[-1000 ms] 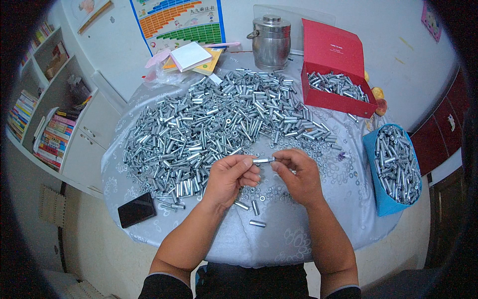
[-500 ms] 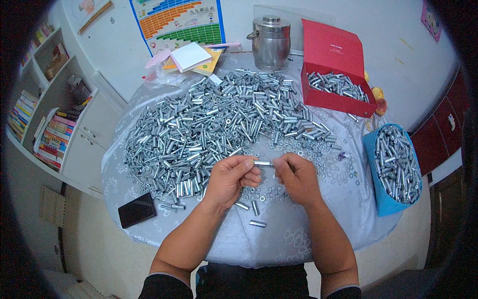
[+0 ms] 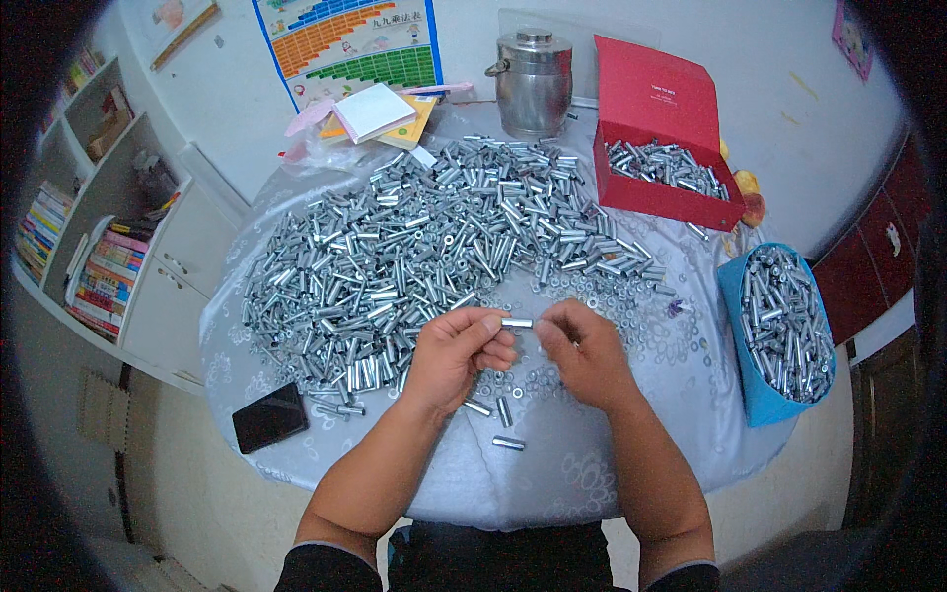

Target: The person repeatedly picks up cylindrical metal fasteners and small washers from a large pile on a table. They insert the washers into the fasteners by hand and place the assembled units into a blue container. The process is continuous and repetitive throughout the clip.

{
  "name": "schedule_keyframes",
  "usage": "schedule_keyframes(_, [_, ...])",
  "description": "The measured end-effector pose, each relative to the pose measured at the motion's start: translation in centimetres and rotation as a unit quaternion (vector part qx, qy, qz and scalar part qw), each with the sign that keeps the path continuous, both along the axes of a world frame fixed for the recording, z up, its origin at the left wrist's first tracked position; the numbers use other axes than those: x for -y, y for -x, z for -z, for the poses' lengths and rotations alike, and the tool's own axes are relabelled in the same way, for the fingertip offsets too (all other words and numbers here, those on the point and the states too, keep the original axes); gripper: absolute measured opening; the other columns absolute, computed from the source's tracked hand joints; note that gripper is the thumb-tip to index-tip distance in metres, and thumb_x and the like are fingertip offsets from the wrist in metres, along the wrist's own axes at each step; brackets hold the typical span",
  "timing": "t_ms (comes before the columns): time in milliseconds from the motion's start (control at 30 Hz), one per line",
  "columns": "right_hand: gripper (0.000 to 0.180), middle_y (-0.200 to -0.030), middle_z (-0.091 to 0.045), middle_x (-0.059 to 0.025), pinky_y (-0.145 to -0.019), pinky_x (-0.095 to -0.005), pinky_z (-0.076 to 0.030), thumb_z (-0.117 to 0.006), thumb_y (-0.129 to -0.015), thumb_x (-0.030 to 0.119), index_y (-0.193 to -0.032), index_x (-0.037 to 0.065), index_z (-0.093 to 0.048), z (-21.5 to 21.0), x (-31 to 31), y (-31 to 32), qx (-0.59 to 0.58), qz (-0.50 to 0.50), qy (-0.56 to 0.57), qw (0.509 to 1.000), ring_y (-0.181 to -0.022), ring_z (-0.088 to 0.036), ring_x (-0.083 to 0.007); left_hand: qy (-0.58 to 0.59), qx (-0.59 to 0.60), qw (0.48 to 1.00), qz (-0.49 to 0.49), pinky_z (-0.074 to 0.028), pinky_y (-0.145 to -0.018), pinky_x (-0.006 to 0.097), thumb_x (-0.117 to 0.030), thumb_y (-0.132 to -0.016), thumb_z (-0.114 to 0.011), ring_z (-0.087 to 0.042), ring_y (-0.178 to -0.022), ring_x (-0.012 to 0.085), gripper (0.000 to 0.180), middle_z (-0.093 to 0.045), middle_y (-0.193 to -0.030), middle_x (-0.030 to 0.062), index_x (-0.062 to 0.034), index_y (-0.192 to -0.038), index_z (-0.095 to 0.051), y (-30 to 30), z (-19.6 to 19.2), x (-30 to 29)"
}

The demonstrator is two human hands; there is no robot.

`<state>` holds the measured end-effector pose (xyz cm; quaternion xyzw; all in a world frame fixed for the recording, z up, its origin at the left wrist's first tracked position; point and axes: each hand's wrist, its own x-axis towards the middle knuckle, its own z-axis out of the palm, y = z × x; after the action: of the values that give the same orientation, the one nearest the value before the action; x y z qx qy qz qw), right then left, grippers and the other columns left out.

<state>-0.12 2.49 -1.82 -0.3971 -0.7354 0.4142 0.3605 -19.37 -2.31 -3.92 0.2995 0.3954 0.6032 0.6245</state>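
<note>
Between finger and thumb, my left hand (image 3: 452, 355) pinches a short silver metal sleeve (image 3: 518, 323), which lies level and points right. Just off the sleeve's free end is my right hand (image 3: 589, 353), its thumb and fingers closed; whatever they hold, if anything, is hidden. Beyond both hands spreads a big heap of similar metal sleeves (image 3: 395, 237). Small metal rings (image 3: 592, 293) lie scattered beside the heap and under my hands. A loose sleeve (image 3: 508, 443) rests on the cloth nearer to me, with a couple more by my left wrist.
A red box (image 3: 661, 202) with a raised lid holds sleeves at the back right. A blue fabric bin (image 3: 758, 380) full of sleeves stands at the right. A black phone (image 3: 270, 418) lies at the left edge; a steel pot (image 3: 534, 89) and notebooks (image 3: 373, 111) are at the back.
My right hand has drawn slightly away from the sleeve's end, so a small gap shows there. My left hand keeps the sleeve in nearly the same place.
</note>
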Motion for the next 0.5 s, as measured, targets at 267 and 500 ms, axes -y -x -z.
schedule_keyframes(267, [0.020,-0.071,-0.063,-0.0085,-0.059,-0.0318,-0.047,-0.059,-0.095,0.020,-0.090,0.002,-0.063,0.8,0.0,-0.3,-0.021,0.025,0.047,0.998,-0.062,-0.059,-0.0158,0.002,-0.008,1.000,0.004,-0.059,-0.060,0.028,-0.014,-0.095,-0.060,-0.069,-0.069,0.0182,0.021,-0.070,-0.085,0.0122,0.0034,-0.106,-0.065,-0.4,-0.3,-0.1])
schedule_keyframes(500, [0.021,-0.068,-0.061,-0.0060,-0.057,-0.0303,-0.046,-0.058,-0.095,0.021,-0.087,0.002,-0.063,-0.2,0.2,-0.5,-0.013,-0.002,0.031,0.999,-0.060,-0.058,-0.0137,-0.008,0.003,1.000,0.014,-0.059,-0.062,0.028,-0.012,-0.096,-0.060,-0.070,-0.071,0.0191,0.021,-0.070,-0.086,0.0140,0.0046,-0.107,-0.065,-0.3,-0.7,0.1])
